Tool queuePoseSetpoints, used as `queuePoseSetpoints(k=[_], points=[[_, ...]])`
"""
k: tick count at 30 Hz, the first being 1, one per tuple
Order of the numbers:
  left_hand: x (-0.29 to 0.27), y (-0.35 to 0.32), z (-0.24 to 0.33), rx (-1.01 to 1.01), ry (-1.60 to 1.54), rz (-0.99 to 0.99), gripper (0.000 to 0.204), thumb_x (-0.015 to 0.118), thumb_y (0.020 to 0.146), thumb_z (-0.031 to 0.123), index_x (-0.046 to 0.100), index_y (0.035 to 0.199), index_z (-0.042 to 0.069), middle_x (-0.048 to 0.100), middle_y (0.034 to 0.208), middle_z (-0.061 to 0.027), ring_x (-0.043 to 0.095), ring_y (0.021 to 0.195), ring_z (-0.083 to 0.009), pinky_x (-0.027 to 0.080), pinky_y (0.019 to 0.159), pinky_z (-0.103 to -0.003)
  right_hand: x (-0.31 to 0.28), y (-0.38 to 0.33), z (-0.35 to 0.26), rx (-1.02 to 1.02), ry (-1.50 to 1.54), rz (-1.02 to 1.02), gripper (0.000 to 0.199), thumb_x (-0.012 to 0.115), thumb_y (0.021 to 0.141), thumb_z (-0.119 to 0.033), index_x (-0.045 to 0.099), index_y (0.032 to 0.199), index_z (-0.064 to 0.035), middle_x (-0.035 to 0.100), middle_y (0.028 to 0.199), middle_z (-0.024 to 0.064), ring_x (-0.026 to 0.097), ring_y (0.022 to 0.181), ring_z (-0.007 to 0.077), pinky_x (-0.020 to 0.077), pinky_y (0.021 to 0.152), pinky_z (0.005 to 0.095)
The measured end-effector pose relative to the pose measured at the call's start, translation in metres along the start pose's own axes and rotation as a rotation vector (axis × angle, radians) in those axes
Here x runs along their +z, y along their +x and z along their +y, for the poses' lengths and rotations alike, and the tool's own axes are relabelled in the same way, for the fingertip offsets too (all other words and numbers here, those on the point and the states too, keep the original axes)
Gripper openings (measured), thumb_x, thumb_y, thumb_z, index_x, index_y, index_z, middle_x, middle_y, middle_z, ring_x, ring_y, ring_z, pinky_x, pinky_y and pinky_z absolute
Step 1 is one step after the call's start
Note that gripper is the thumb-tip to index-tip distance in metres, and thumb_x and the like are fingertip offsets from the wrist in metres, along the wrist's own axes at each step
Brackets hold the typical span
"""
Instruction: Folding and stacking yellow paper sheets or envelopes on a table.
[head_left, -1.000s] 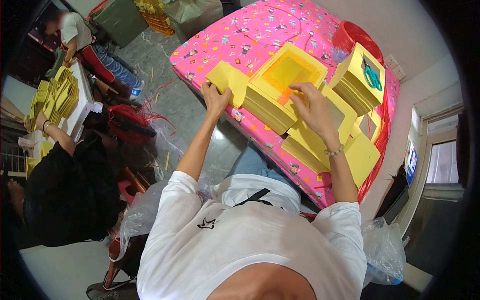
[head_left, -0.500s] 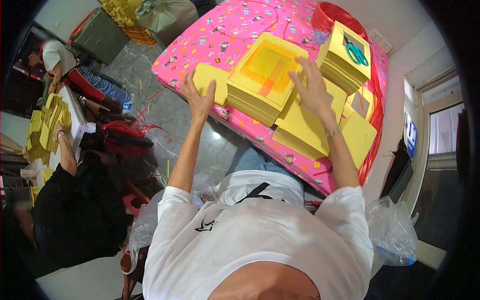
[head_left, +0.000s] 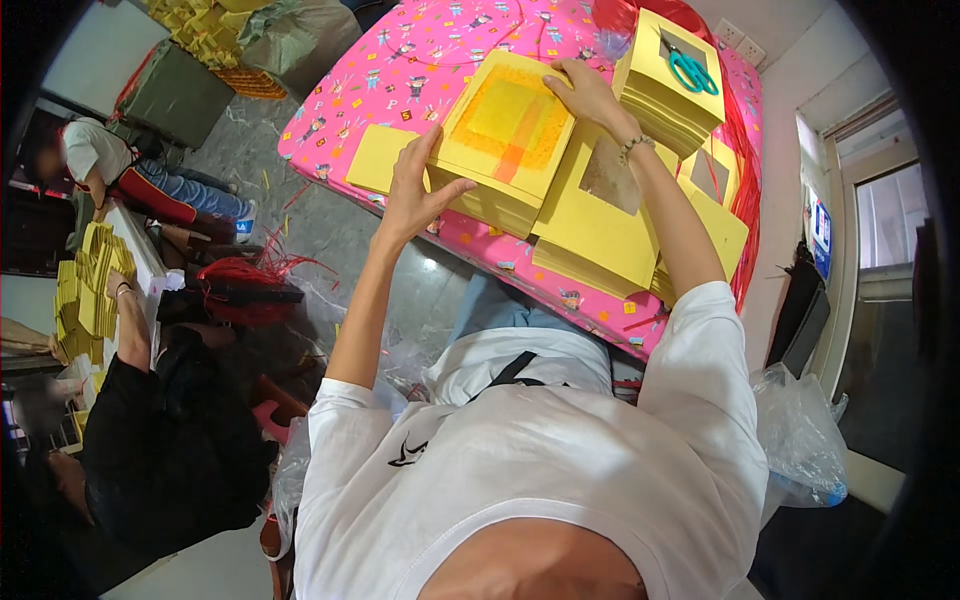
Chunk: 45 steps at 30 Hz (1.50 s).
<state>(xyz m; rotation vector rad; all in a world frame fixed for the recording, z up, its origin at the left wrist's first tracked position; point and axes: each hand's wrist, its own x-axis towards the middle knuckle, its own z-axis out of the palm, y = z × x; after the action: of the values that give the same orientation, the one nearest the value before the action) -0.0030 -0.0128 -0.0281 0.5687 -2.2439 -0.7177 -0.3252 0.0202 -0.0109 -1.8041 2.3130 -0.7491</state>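
Upper centre of frame: tall, block-shaped yellow paper stack with orange-smeared top [head_left: 508, 125], on pink cartoon-print mattress [head_left: 400, 60]. Left hand [head_left: 412, 188] at stack's left edge, fingers and thumb spread. Right hand [head_left: 592, 97] at upper right corner, fingers bent; cannot tell if gripping.

Open at 10 to 12 o'clock, crowded from 2 to 4.
With the orange-marked stack [head_left: 505, 130] as your clock centre, you can pass freely over the bare pink surface [head_left: 415, 58] from 10 to 12. At 2, your right hand [head_left: 590, 95] fills the gap before the tall stack [head_left: 665, 100]. The windowed stack [head_left: 590, 215] blocks 4, under your forearm; a low yellow pile [head_left: 384, 160] obstructs 9. At 6, only a narrow pink strip lies bare.
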Motion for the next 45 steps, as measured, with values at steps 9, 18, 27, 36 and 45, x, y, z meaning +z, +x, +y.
queuePoseSetpoints(k=[9, 18, 27, 36, 45], points=[[0.002, -0.001, 0.004, -0.030, -0.008, -0.002, 0.082, 0.080, 0.071, 0.030, 0.038, 0.136, 0.003, 0.048, 0.124, -0.0182, 0.047, 0.116, -0.0322, 0.040, 0.097, -0.041, 0.005, -0.011, -0.004, -0.041, -0.045, 0.057, 0.049, 0.052, 0.090, -0.039, 0.051, 0.124, -0.0036, 0.054, 0.119, 0.0173, 0.050, 0.115, 0.0322, 0.0410, 0.095, 0.0425], [0.005, 0.001, 0.015, 0.012, -0.009, 0.021, 0.081, 0.080, 0.070, 0.031, 0.039, 0.137, 0.007, 0.039, 0.132, -0.0165, 0.039, 0.123, -0.0319, 0.039, 0.100, -0.042, 0.009, -0.022, -0.002, -0.064, -0.044, 0.285, 0.047, 0.055, 0.090, -0.038, 0.052, 0.123, -0.0050, 0.051, 0.118, 0.0197, 0.051, 0.111, 0.0331, 0.0429, 0.092, 0.0435], [-0.014, 0.007, 0.029, 0.170, 0.143, -0.009, 0.057, 0.081, 0.067, 0.026, 0.060, 0.119, 0.016, 0.047, 0.126, -0.0102, 0.040, 0.118, -0.0310, 0.039, 0.097, -0.043, -0.052, -0.130, -0.099, -0.284, 0.020, 0.019, 0.042, 0.068, 0.078, -0.042, 0.057, 0.100, -0.0073, 0.053, 0.098, 0.0102, 0.056, 0.093, 0.0284, 0.0468, 0.079, 0.0395], [-0.008, 0.016, 0.024, 0.236, 0.045, -0.120, 0.016, 0.075, 0.072, 0.014, 0.071, 0.088, 0.012, 0.061, 0.092, -0.0050, 0.053, 0.094, -0.0239, 0.047, 0.080, -0.036, -0.030, -0.156, -0.103, -0.234, 0.205, -0.004, 0.019, 0.068, 0.080, -0.021, 0.062, 0.086, -0.0038, 0.058, 0.082, 0.0090, 0.061, 0.078, 0.0268, 0.0485, 0.068, 0.0344], [-0.008, 0.019, 0.025, 0.119, 0.001, -0.129, 0.014, 0.072, 0.077, 0.020, 0.072, 0.086, 0.010, 0.062, 0.089, -0.0054, 0.053, 0.092, -0.0226, 0.046, 0.080, -0.035, -0.029, -0.145, -0.094, -0.088, 0.349, -0.084, 0.021, 0.065, 0.083, -0.022, 0.067, 0.083, -0.0015, 0.061, 0.080, 0.0089, 0.061, 0.073, 0.0204, 0.0482, 0.062, 0.0309]])
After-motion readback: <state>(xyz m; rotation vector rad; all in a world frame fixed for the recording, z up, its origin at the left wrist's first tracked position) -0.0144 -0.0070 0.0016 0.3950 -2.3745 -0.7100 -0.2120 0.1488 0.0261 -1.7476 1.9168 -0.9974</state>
